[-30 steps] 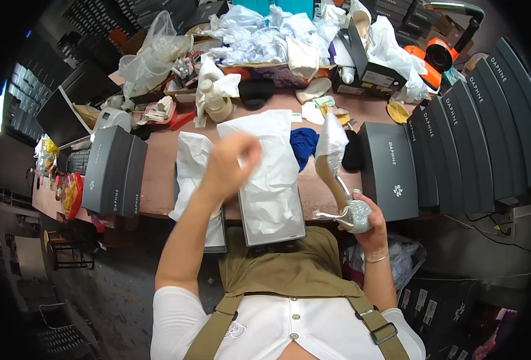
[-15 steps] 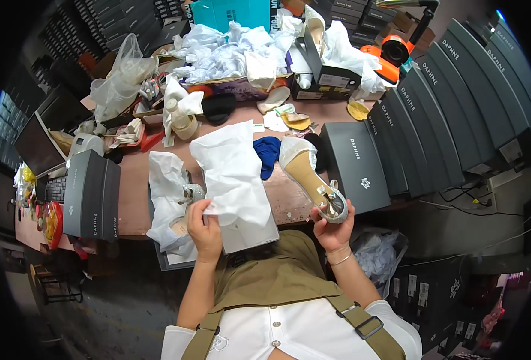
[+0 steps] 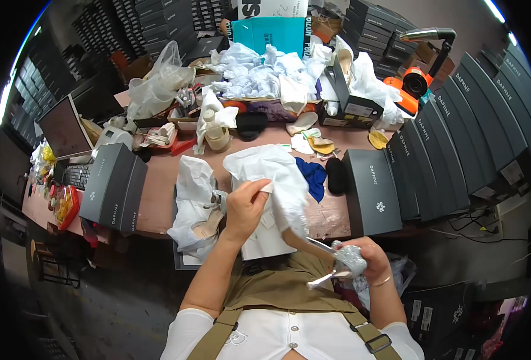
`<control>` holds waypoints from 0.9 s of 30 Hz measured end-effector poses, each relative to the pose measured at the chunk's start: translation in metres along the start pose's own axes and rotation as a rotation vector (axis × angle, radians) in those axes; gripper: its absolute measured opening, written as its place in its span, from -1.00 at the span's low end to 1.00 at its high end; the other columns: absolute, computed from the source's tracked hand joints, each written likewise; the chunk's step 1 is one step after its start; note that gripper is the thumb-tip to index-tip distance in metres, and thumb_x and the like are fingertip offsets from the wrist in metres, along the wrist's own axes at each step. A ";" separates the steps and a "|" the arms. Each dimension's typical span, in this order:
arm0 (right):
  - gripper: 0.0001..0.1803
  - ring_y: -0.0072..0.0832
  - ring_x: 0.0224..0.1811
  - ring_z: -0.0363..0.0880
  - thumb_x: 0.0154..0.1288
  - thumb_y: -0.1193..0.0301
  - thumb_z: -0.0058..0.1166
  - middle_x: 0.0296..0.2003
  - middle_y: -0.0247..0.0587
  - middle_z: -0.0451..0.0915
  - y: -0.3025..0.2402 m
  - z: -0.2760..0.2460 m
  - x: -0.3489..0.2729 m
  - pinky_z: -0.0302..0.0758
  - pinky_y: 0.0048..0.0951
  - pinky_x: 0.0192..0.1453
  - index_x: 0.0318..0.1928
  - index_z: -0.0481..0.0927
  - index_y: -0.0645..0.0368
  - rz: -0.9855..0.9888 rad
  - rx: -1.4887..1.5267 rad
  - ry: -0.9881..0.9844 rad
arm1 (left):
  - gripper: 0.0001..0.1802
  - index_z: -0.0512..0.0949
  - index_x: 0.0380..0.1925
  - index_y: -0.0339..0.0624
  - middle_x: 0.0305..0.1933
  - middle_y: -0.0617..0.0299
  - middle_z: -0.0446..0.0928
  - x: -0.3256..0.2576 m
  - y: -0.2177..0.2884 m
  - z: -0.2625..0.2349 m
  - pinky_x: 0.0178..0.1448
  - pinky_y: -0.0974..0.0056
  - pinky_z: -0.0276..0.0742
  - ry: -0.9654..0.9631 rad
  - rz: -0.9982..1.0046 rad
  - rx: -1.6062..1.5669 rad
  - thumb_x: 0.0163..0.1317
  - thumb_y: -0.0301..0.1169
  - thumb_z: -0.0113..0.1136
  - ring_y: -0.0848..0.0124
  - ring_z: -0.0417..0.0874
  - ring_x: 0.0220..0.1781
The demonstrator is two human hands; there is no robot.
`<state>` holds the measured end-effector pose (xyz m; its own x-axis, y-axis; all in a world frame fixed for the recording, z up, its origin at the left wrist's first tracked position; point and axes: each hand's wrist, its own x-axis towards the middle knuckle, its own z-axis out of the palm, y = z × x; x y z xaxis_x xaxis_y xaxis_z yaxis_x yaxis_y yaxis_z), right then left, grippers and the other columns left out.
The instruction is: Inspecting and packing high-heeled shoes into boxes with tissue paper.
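Observation:
My right hand point(image 3: 372, 259) is closed around the glittery silver heel end of a sandal point(image 3: 351, 260). The sandal's front points up and left against a sheet of white tissue paper point(image 3: 265, 163). My left hand point(image 3: 246, 211) pinches the near edge of that paper between thumb and fingers. Beneath the paper lies a white-lined box part point(image 3: 264, 243). Just left of it, an open shoebox point(image 3: 177, 257) holds a second sandal point(image 3: 208, 227), partly wrapped in white tissue point(image 3: 192, 180).
Dark shoeboxes point(image 3: 370, 189) stand in a long row at right, and two more point(image 3: 111, 189) stand at left. Behind the paper are a blue cloth point(image 3: 311, 179), a black pad point(image 3: 337, 176) and a bottle point(image 3: 215, 133). A carton of crumpled tissue point(image 3: 259, 72) fills the back.
My right hand has lowered and turned the sandal, bringing its front against the tissue. My left hand has lifted the paper's edge up and rightward. The whole view has shifted.

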<state>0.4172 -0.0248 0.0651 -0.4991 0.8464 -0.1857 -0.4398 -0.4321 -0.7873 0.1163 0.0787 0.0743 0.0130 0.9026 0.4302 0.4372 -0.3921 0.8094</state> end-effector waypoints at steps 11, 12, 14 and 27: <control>-0.35 -0.29 -0.07 0.64 0.17 0.12 0.18 -0.08 0.13 0.61 0.003 0.019 0.024 0.52 -0.36 0.08 0.00 0.53 0.55 0.086 0.007 -0.170 | -0.85 0.62 -0.28 -0.33 -0.43 0.32 0.56 -0.007 -0.030 -0.036 -0.32 0.46 0.38 0.299 -0.175 -0.137 0.12 -0.55 0.26 0.59 0.45 -0.41; -0.34 -0.29 -0.11 0.65 0.16 0.10 0.19 -0.12 0.14 0.62 0.006 0.026 0.029 0.54 -0.36 0.04 -0.02 0.55 0.55 0.111 -0.014 -0.130 | -0.86 0.62 -0.31 -0.33 -0.45 0.29 0.56 -0.011 -0.028 -0.028 -0.33 0.44 0.39 0.289 -0.211 -0.224 0.10 -0.56 0.26 0.57 0.45 -0.43; -0.33 -0.33 -0.16 0.66 0.14 0.09 0.20 -0.15 0.11 0.64 0.012 0.037 0.036 0.56 -0.39 -0.01 -0.02 0.55 0.54 0.163 -0.024 -0.044 | -0.88 0.62 -0.31 -0.32 -0.46 0.36 0.52 -0.012 -0.024 -0.024 -0.34 0.47 0.36 0.293 -0.202 -0.223 0.12 -0.55 0.25 0.61 0.42 -0.42; -0.26 -0.37 0.06 0.54 0.24 0.14 0.16 0.08 -0.03 0.49 0.017 0.077 0.061 0.49 -0.33 0.12 0.24 0.28 0.44 -0.035 0.230 -0.110 | -0.87 0.60 -0.32 -0.33 -0.49 0.42 0.41 -0.032 0.002 -0.027 -0.42 0.49 0.17 0.146 0.019 -0.252 0.20 -0.47 0.26 0.66 0.28 -0.48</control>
<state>0.3216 -0.0048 0.0855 -0.5528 0.8289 -0.0856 -0.6106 -0.4728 -0.6353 0.0923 0.0438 0.0731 -0.1182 0.8669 0.4843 0.2010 -0.4567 0.8666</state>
